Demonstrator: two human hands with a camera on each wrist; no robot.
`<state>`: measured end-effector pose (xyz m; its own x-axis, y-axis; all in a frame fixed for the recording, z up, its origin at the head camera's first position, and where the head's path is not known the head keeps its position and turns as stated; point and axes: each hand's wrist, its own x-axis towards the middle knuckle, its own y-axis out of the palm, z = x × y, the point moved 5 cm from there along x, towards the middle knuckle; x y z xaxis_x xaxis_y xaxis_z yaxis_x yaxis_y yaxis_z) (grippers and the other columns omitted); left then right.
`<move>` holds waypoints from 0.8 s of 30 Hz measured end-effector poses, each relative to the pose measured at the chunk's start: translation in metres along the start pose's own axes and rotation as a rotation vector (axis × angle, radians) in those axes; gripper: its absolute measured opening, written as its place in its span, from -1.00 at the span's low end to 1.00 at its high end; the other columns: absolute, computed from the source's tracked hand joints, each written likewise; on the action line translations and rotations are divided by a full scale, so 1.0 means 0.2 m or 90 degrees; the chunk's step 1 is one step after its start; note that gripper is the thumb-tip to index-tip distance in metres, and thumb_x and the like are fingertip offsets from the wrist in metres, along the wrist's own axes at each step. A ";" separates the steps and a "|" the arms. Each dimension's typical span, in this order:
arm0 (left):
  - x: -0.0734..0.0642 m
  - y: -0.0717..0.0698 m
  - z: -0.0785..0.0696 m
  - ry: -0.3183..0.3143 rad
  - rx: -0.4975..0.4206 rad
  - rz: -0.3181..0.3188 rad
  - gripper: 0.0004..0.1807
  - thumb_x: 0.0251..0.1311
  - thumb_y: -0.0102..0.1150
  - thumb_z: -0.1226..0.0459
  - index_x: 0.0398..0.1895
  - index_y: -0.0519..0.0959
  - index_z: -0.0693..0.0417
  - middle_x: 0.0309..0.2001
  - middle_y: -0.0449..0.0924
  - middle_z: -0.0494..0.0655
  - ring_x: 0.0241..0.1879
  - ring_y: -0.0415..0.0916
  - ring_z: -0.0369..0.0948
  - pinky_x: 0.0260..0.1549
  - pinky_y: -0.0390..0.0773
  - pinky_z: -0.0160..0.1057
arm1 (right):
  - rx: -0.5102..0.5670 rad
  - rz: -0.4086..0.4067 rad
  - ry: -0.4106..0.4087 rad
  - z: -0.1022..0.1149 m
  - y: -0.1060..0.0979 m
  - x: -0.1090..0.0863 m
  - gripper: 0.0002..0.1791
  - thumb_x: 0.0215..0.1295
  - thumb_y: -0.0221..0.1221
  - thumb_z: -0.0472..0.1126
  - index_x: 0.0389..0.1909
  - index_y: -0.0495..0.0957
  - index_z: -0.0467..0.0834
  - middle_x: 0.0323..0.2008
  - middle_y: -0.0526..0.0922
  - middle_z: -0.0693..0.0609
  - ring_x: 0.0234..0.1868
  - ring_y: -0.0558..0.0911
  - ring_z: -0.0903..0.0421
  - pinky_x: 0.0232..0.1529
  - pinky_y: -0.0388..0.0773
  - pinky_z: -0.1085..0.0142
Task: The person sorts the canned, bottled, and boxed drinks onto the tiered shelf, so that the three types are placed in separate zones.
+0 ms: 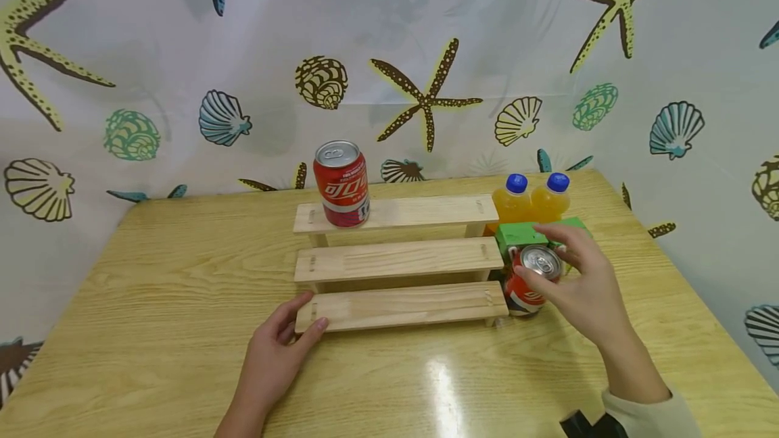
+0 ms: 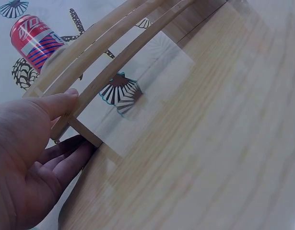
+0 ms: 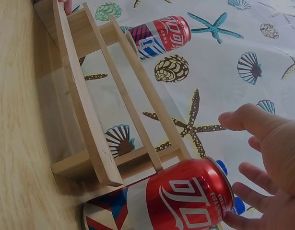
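Observation:
A three-step wooden rack [image 1: 398,257] stands on the table. My left hand [image 1: 276,350] grips the left end of its lowest step, thumb on top and fingers around the end, as the left wrist view also shows. One red soda can [image 1: 342,184] stands upright on the top step near its left end. Beside the rack's right end, a second red soda can [image 3: 185,199] stands upright on the table. Around the top of that can my right hand [image 1: 581,282] hovers with thumb and fingers spread; the right wrist view shows the thumb well apart from it.
Behind the second can are green boxes [image 1: 522,234] and two orange drink bottles [image 1: 550,201] with blue caps, close to the rack's right side. A white cloth [image 1: 262,39] printed with shells and starfish hangs along the table's back edge.

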<state>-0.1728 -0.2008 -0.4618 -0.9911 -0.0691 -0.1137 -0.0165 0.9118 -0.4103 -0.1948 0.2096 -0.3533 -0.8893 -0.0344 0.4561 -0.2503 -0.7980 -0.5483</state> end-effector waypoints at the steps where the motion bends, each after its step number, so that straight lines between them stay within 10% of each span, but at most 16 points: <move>1: 0.00 0.00 0.00 -0.001 0.000 0.001 -0.26 0.19 0.30 -0.17 0.40 0.41 -0.17 0.48 0.28 -0.12 0.50 0.16 0.07 0.40 0.31 0.02 | 0.004 -0.002 0.000 0.00 0.00 0.00 -0.38 0.04 0.49 -0.37 0.18 0.53 -0.23 0.09 0.56 -0.08 0.07 0.52 0.15 0.15 0.57 -0.13; 12: 0.00 0.00 -0.02 0.012 -0.002 0.001 -0.28 0.20 0.30 -0.15 0.40 0.40 -0.16 0.48 0.28 -0.09 0.50 0.16 0.09 0.40 0.31 0.02 | 0.000 -0.014 0.027 -0.03 -0.02 -0.03 -0.44 0.03 0.48 -0.41 0.11 0.57 -0.26 0.18 0.49 -0.12 0.13 0.46 0.05 0.03 0.60 -0.28; 24: 0.00 0.00 -0.01 0.007 -0.010 -0.009 -0.29 0.20 0.32 -0.12 0.39 0.41 -0.17 0.51 0.22 0.04 0.46 0.21 0.09 0.40 0.31 0.05 | -0.022 -0.005 0.041 -0.06 -0.01 -0.07 -0.53 0.07 0.48 -0.34 0.05 0.62 -0.21 0.19 0.46 -0.13 0.12 0.32 0.51 0.01 0.68 -0.07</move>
<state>-0.1729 -0.2009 -0.4598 -0.9921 -0.0777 -0.0984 -0.0324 0.9171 -0.3973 -0.1853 0.2192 -0.3668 -0.9096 0.0113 0.4154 -0.2698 -0.7763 -0.5697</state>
